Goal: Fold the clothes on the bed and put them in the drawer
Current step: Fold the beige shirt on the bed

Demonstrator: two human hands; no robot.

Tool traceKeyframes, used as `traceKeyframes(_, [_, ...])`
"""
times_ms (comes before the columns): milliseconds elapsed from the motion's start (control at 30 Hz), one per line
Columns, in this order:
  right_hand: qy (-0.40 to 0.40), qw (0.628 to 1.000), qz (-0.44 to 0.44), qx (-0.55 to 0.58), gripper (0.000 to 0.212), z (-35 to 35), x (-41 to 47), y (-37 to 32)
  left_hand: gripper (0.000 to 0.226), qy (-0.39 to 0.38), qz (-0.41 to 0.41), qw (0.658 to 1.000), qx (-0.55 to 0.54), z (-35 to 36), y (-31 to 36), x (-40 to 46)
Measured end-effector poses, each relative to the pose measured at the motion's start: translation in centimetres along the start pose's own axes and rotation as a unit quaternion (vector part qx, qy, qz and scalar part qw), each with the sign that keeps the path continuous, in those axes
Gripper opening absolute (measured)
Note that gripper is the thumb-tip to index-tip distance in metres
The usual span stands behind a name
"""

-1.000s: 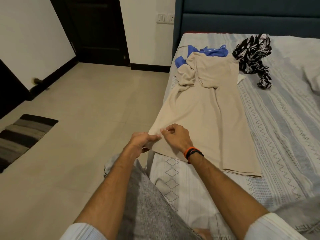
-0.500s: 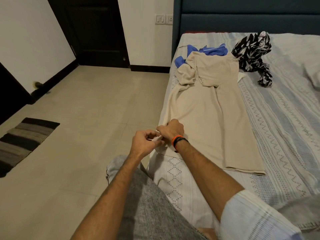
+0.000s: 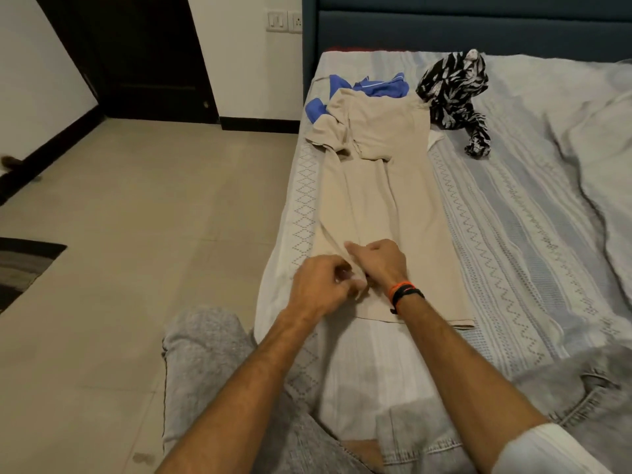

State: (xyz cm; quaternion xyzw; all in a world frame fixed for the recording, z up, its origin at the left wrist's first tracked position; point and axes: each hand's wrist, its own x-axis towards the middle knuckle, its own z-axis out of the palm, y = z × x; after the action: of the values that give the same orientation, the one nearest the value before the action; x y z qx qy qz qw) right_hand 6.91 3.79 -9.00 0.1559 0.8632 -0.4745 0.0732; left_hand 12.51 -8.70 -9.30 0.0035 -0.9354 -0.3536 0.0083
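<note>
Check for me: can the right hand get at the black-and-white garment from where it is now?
Probably not without leaning in. The right hand rests on the near end of the beige garment, while the black-and-white garment lies by the headboard, past the beige one's far end. Nothing blocks the way; it just looks far.

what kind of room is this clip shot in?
Almost certainly a home bedroom. A made bed with a padded dark headboard fills the right side, loose clothes lie on it, including beige trousers and a black-and-white patterned garment, and a dark door opens onto a tiled floor.
</note>
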Motion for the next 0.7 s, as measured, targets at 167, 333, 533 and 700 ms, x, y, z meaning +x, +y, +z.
traceKeyframes(167, [0.010, 0.984, -0.109, -0.138, 0.059, 0.1, -0.8, 0.7, 0.037, 0.119, -0.090, 0.989, -0.001, -0.9, -3.1, 1.1])
traceKeyframes(333, [0.074, 0.977, -0.181, -0.089, 0.039, 0.3, -1.5, 2.2, 0.043, 0.093, -0.177, 0.977, -0.078, -1.9, -3.4, 1.2])
traceKeyframes(533, [-0.033, 0.895, -0.393, -0.210, 0.050, 0.2, -2.7, 4.3, 0.047, 0.023, -0.109, 0.991, -0.069, -2.7, -3.8, 0.1])
traceKeyframes(700, [-0.046, 0.885, -0.381, -0.262, 0.043, 0.3, -2.5, 3.8, 0.046, 0.000, -0.067, 0.997, -0.025, -3.2, -4.0, -0.5])
